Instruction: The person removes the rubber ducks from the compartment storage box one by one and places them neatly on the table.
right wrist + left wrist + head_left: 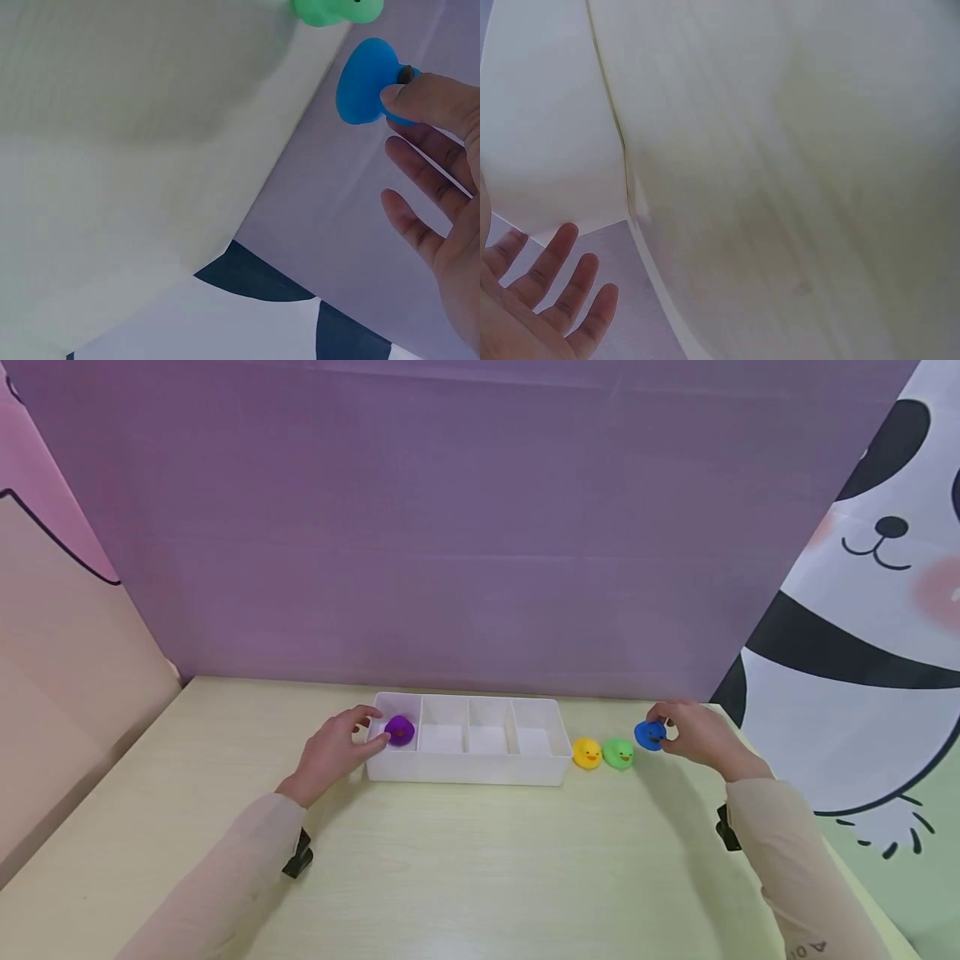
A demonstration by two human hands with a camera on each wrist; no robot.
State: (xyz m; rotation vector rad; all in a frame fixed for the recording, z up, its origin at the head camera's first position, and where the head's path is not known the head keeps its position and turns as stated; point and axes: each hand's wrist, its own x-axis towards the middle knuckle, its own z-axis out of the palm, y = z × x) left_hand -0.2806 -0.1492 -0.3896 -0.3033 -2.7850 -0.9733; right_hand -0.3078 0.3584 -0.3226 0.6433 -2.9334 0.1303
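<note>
In the head view, my left hand (335,752) is at the left end of a white divided box (465,768), its thumb tip beside a purple rubber duck (400,730) in the leftmost compartment. Spread, fairly straight fingers (568,296) show in the left wrist view; whether they touch the box or duck I cannot tell. On the right, my right hand (701,739) pinches a blue rubber duck (649,735) between thumb and fingers. The right wrist view shows the blue duck's round base (366,81) clearly, with the other fingers loosely bent below it.
A yellow duck (587,752) and a green duck (618,753) sit side by side just right of the box. Behind the pale wooden table (450,868) stands a purple backdrop (450,527). A panda picture (847,727) covers the right side.
</note>
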